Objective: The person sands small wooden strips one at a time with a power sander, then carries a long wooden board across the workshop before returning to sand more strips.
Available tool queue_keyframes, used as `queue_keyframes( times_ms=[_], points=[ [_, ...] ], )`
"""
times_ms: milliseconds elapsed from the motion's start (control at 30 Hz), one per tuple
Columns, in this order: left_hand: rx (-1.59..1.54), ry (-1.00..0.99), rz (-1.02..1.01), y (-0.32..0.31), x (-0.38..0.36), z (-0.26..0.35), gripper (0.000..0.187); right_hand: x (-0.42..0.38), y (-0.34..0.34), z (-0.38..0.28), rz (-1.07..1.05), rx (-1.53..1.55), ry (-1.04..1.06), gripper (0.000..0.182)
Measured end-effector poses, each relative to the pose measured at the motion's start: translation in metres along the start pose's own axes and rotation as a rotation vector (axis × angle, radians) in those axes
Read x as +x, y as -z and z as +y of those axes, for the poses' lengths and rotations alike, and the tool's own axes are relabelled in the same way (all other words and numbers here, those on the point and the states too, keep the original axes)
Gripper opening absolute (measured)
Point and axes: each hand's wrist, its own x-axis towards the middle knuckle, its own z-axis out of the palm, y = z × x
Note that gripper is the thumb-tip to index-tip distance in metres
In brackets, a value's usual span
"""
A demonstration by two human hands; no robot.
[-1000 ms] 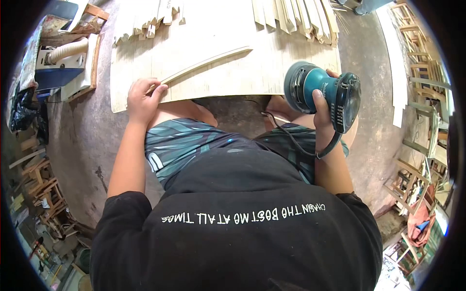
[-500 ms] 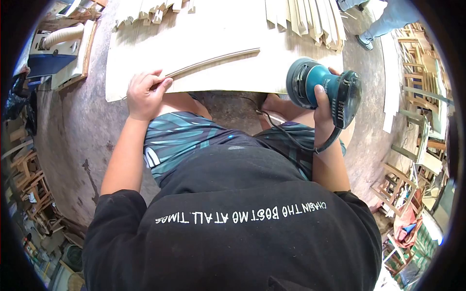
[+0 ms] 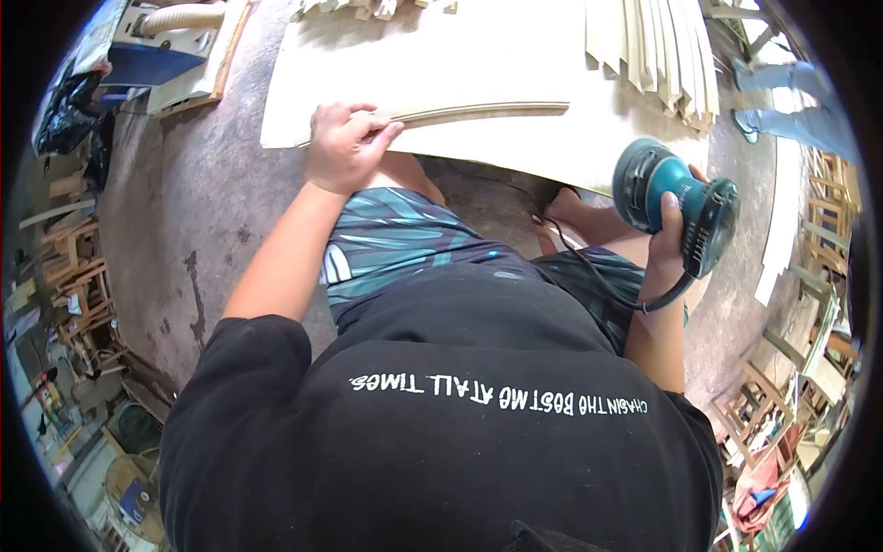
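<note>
My left hand (image 3: 348,149) is closed on the near left end of a thin, slightly curved wooden strip (image 3: 487,109), thumb and fingers pressed together around it. The strip lies on a pale wooden board (image 3: 441,64), its far end pointing right. In my right hand (image 3: 668,230) is a teal and black orbital sander (image 3: 670,189), lifted off the board by its right front corner. The sander's round pad faces left, away from the strip. A black cord (image 3: 598,276) runs from the sander across my lap.
Several wooden strips (image 3: 651,55) are stacked at the board's back right, more wood pieces (image 3: 377,7) at its back left. Another person's legs (image 3: 791,101) show at the far right. A machine with a ribbed hose (image 3: 184,18) stands at left. Wooden frames (image 3: 754,405) lie right.
The view has turned, so the board, strip and both hands appear further right. My left hand still grips the strip, and my right hand still holds the sander raised.
</note>
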Motion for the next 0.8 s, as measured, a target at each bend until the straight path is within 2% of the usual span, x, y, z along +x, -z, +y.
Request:
queue_keyframes(
  times_ms=[100, 200, 233, 467, 567, 633, 667, 733, 800],
  points=[
    [0.029, 0.056, -0.021, -0.006, -0.006, 0.002, 0.016, -0.001, 0.001, -0.006, -0.023, -0.050, -0.040, 0.060],
    [0.181, 0.170, -0.160, -0.007, -0.005, 0.027, 0.025, -0.001, -0.003, -0.008, -0.001, -0.044, -0.055, 0.059],
    [0.148, 0.119, -0.210, -0.004, -0.005, 0.037, 0.035, -0.001, -0.004, -0.008, 0.003, -0.034, -0.048, 0.059],
    [0.290, 0.027, -0.211, -0.017, -0.015, 0.070, 0.040, -0.001, -0.007, -0.011, 0.016, 0.008, -0.043, 0.061],
    [0.266, -0.004, -0.215, -0.013, -0.010, 0.063, 0.040, -0.002, -0.006, -0.004, -0.002, 0.019, -0.050, 0.060],
    [0.122, 0.062, -0.275, -0.010, -0.003, 0.046, 0.038, -0.001, -0.001, -0.007, -0.022, -0.052, -0.043, 0.061],
    [0.037, 0.089, -0.308, -0.013, 0.000, 0.036, 0.037, -0.003, 0.001, -0.004, 0.006, -0.039, -0.083, 0.069],
    [-0.039, 0.023, -0.208, -0.026, 0.010, 0.007, 0.028, -0.002, 0.003, -0.017, -0.018, -0.085, -0.132, 0.069],
    [-0.077, 0.161, -0.298, -0.022, 0.023, 0.003, 0.023, -0.001, 0.002, -0.010, -0.016, -0.060, -0.075, 0.070]
  ],
)
